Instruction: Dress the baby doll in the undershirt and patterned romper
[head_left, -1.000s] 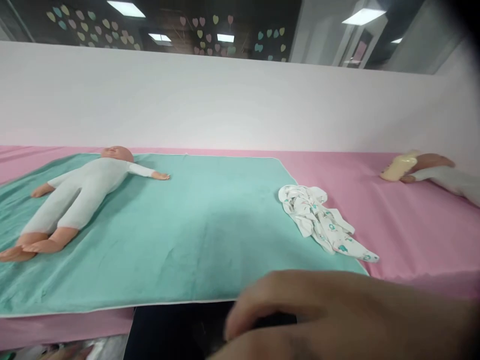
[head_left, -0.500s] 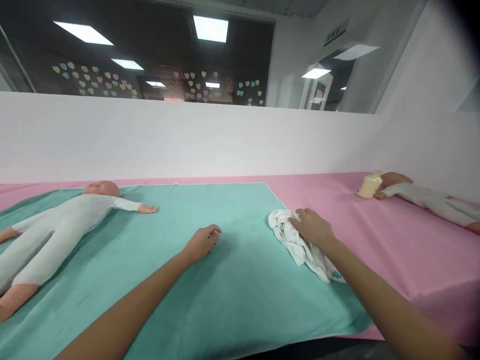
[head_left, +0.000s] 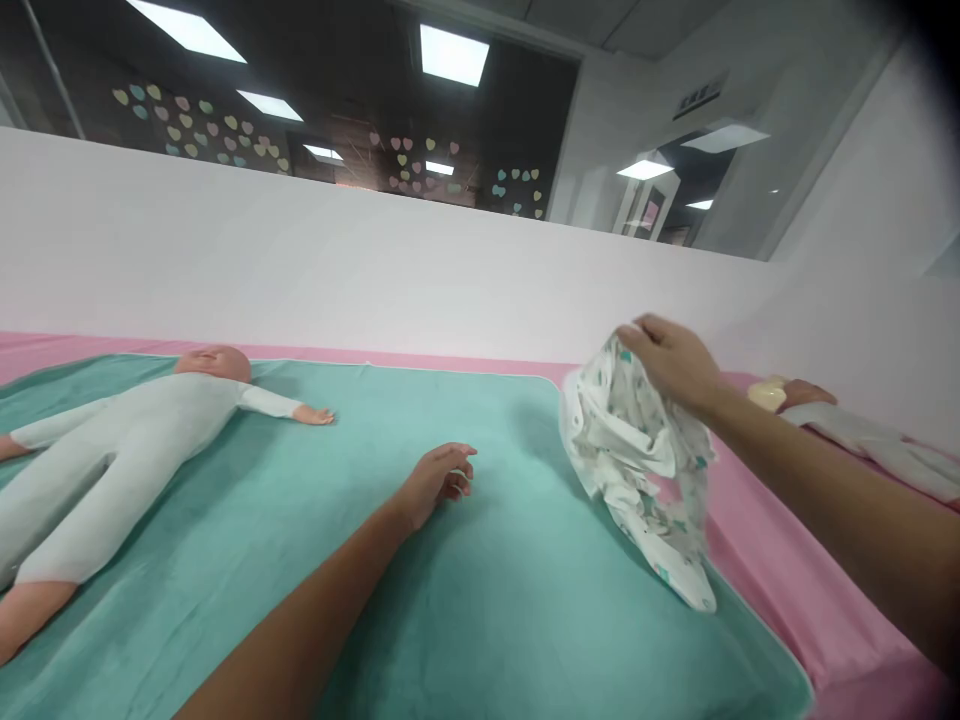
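While right hand (head_left: 671,365) is clutching printed cloth (head_left: 619,440), left hand (head_left: 435,485) loosely spread, a doll (head_left: 150,425) is lying on teal blanket (head_left: 525,620), feet cropped.

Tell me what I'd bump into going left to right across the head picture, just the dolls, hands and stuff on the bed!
Doll → left hand → cloth in the right hand → bottle → other doll.
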